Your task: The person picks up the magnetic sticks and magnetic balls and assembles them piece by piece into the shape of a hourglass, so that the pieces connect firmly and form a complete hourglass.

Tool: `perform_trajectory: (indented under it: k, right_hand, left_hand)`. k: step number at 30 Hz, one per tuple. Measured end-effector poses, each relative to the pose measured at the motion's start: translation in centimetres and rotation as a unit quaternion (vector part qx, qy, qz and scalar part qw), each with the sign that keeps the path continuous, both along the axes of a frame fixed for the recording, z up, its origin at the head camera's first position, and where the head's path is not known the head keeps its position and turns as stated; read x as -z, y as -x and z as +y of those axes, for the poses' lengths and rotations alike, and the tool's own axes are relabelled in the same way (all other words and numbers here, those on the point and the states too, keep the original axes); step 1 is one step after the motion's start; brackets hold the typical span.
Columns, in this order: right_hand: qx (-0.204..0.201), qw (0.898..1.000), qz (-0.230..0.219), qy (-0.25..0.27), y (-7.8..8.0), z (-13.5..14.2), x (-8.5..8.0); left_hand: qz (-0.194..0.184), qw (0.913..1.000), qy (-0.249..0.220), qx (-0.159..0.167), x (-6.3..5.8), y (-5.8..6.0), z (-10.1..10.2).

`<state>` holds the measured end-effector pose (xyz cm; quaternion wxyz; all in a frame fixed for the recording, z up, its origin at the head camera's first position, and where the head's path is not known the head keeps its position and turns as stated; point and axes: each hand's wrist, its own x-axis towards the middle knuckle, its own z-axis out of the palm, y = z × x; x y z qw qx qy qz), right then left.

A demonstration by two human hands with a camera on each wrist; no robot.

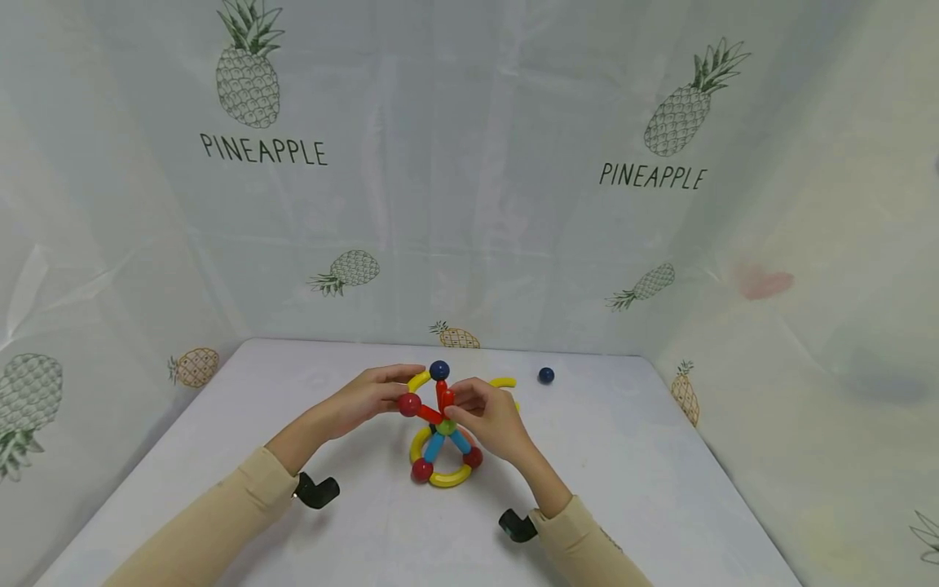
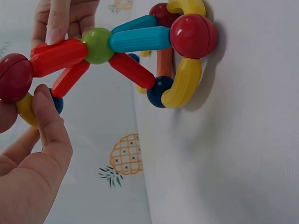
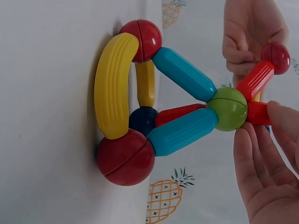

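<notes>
A magnetic ball-and-stick structure stands on the table between both hands. Its base joins red balls [image 3: 126, 157], a dark blue ball [image 2: 160, 91] and curved yellow sticks [image 3: 112, 86]. Blue sticks [image 3: 184, 131] and a red stick slant up to a green ball [image 3: 227, 109]. Above it, red sticks lead to an upper red ball [image 1: 409, 404] and a top dark blue ball [image 1: 439, 371]. My left hand [image 1: 376, 395] pinches the upper curved yellow stick [image 1: 419, 381] beside that red ball. With thumb and fingers, my right hand [image 1: 493, 417] pinches a red stick [image 1: 448, 398] at the green ball.
Behind my right hand lies a loose curved yellow stick [image 1: 503, 381], with another yellow piece partly hidden. Farther right, a loose dark blue ball [image 1: 546, 376] rests near the white table's [image 1: 623, 473] back edge. A pineapple-print curtain [image 1: 469, 204] hangs behind and at the sides.
</notes>
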<state>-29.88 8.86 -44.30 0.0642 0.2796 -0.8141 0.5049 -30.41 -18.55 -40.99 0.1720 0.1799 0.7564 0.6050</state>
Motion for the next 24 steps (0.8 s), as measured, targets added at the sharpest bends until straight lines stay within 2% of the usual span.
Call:
perform_trajectory:
  k: [10,14,18,24]
  right_hand:
    - [0.000,1.000,-0.004,-0.007,-0.1,0.0,-0.1]
    - [-0.012,1.000,-0.008,-0.024,-0.2,0.2,-0.4]
    - [-0.022,0.998,-0.003,-0.050,0.2,1.2,-0.4]
    - [-0.012,0.996,0.015,-0.082,1.5,3.7,-0.5]
  left_hand:
    - [-0.006,1.0000,-0.005,-0.002,-0.1,-0.1,0.0]
    - [-0.003,1.0000,-0.005,-0.003,0.0,-0.1,-0.1]
    - [0.000,1.0000,-0.003,0.000,0.2,0.0,-0.2]
    - [0.007,1.0000,0.004,0.000,0.2,0.0,-0.5]
